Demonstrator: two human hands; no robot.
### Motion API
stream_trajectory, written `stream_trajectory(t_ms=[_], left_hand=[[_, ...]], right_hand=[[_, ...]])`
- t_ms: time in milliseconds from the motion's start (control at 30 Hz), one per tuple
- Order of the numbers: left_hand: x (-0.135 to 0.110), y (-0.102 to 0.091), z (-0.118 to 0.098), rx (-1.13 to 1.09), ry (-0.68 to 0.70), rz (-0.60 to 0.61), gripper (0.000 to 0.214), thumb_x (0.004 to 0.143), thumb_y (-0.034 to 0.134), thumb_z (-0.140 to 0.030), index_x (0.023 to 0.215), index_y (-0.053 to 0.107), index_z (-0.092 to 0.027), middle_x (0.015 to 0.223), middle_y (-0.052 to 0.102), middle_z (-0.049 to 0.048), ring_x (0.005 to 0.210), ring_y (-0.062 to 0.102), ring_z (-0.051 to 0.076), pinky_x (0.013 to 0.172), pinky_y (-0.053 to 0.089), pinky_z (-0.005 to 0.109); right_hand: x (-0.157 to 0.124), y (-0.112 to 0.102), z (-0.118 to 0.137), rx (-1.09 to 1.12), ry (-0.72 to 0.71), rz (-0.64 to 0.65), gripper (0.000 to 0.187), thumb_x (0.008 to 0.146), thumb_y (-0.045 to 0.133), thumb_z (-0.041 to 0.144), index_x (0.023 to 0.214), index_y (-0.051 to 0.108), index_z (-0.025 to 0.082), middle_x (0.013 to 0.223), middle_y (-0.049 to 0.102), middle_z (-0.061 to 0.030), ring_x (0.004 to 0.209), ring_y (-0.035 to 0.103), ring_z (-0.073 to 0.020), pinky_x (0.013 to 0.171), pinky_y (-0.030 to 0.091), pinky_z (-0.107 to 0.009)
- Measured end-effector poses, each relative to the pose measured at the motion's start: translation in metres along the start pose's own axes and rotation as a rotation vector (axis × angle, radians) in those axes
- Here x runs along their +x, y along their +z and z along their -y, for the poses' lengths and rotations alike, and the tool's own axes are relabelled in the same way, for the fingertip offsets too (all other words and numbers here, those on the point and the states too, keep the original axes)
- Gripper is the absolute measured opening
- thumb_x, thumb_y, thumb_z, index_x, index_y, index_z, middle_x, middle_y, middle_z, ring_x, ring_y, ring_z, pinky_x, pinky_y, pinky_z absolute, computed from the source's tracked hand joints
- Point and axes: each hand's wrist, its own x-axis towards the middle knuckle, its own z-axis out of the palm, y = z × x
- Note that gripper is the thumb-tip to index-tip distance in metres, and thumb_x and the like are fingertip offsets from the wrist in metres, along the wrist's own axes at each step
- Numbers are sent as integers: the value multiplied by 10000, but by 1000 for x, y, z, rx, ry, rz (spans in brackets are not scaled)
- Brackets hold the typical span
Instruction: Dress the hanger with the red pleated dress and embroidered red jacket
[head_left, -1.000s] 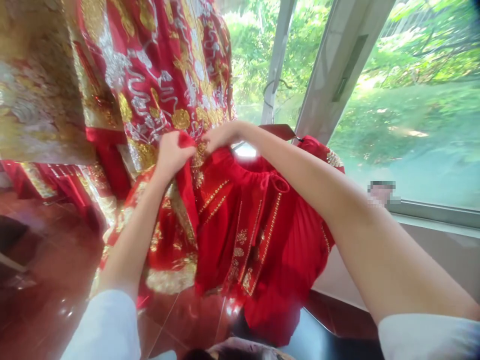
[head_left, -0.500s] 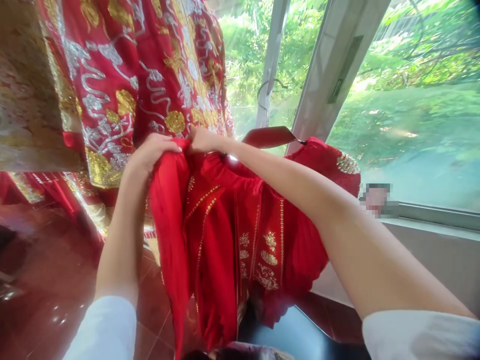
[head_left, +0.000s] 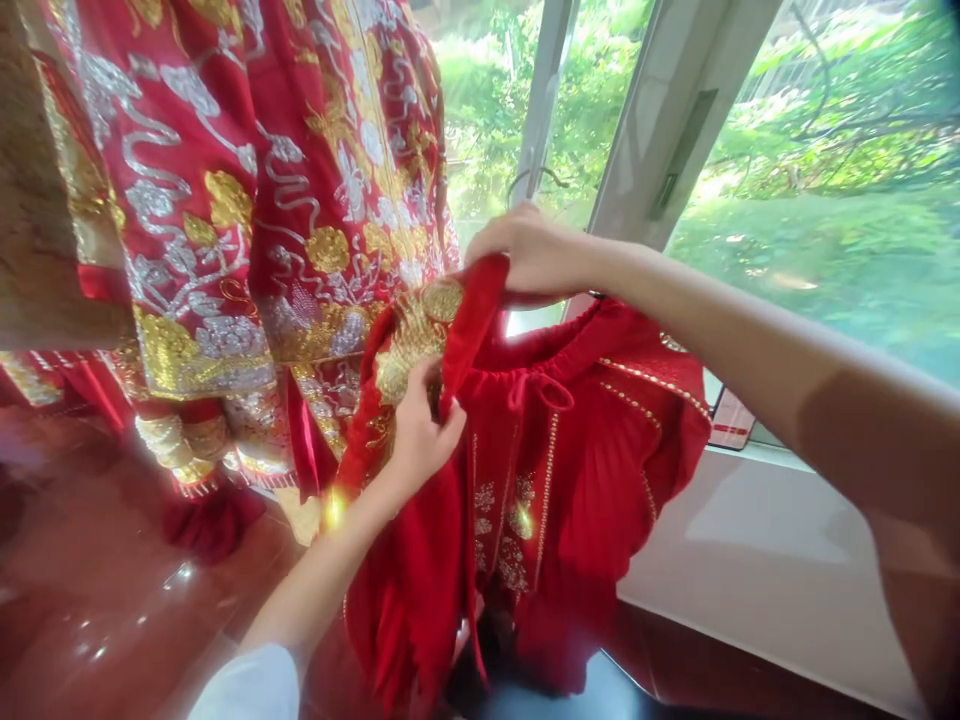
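A red skirt [head_left: 577, 480] with a gathered waist, a small tied bow and gold-beaded trim hangs in front of me, its folds spread downward. Up at the waist, my right hand [head_left: 525, 245] is closed on a red edge of the skirt, right beside the hanger. The hanger's metal hook [head_left: 555, 178] shows just above that hand; most of its body is hidden. Lower and to the left, my left hand [head_left: 424, 430] pinches the red edge next to a gold-embroidered patch [head_left: 409, 345].
Red jackets with gold and silver embroidery [head_left: 187, 200] hang close on the left. A window [head_left: 825, 220] and its frame rise behind, with a phone-like object [head_left: 731, 420] on the sill. Below are a glossy red tiled floor [head_left: 150, 610] and a dark shiny surface [head_left: 600, 690].
My right hand has moved right and up toward the hanger hook. The left has shifted right and down along the skirt's edge. The gold-embroidered patch and the waist bow now show.
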Motion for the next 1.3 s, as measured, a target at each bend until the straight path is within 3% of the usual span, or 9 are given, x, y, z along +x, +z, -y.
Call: stream_trajectory(t_ms=[133, 367, 500, 700, 800, 900, 1067, 1233, 1300], left_hand=[[-22, 21, 12, 87, 58, -63, 107, 795, 493, -98, 804, 484, -204, 739, 514, 6, 680, 508, 155, 639, 445, 292], [-23, 28, 41, 157, 46, 22, 99, 799, 462, -105, 825, 492, -195, 779, 532, 40, 731, 531, 190, 688, 466, 340], [-23, 38, 56, 100, -24, 38, 148, 799, 454, -132, 911, 526, -197, 848, 585, 62, 891, 588, 229, 835, 493, 403], [-33, 57, -8, 112, -71, 191, 139, 860, 477, -249, 966, 530, -177, 914, 617, 110, 889, 608, 239, 848, 494, 400], [1, 29, -44, 287, -23, 133, 212, 850, 542, -405, 854, 535, -193, 801, 600, 80, 813, 593, 246, 802, 483, 405], [61, 7, -55, 417, -71, -77, 356, 759, 665, -411, 1017, 563, -188, 1051, 623, 140, 1087, 545, 321, 923, 432, 454], [134, 9, -30, 400, -330, 308, 398, 623, 764, -366, 938, 624, -166, 892, 642, 119, 999, 581, 334, 850, 462, 432], [142, 7, -14, 355, -425, 495, 218, 612, 714, -319, 696, 613, -146, 707, 575, 67, 785, 594, 257, 735, 470, 401], [148, 6, -15, 270, -483, 575, 184, 578, 715, -268, 675, 621, -143, 686, 571, 58, 752, 595, 242, 701, 464, 389]], right_hand=[[3, 14, 9, -118, -189, 198, 151, 824, 588, 235, 747, 646, 119, 793, 653, -23, 928, 572, -176, 927, 365, -378], [13, -6, 3, -61, -230, 458, 260, 786, 657, 308, 1002, 691, 169, 971, 668, -35, 978, 571, -217, 908, 382, -375], [15, -7, -1, 45, -175, 453, 352, 765, 692, 305, 1095, 694, 186, 995, 679, -19, 970, 592, -212, 869, 410, -352], [12, 8, 9, 103, -114, 406, 332, 721, 739, 320, 1018, 721, 174, 958, 694, -34, 976, 586, -217, 850, 427, -339], [7, 7, 18, 123, -91, 386, 266, 719, 725, 274, 966, 717, 175, 916, 694, -24, 947, 585, -195, 829, 435, -313], [6, 7, 24, 175, -38, 335, 198, 709, 700, 205, 901, 706, 158, 852, 687, -23, 927, 587, -189, 797, 443, -298], [5, -2, 30, 146, 64, 276, 116, 670, 677, 95, 770, 673, 154, 759, 669, -20, 890, 602, -184, 779, 469, -280], [-22, -48, 13, 288, 259, 16, 60, 791, 609, 131, 772, 660, 154, 840, 699, -61, 819, 641, -160, 736, 525, -280], [-35, -57, -4, 254, 437, 43, 108, 797, 588, 120, 713, 652, 142, 772, 694, -80, 749, 649, -163, 691, 545, -292]])
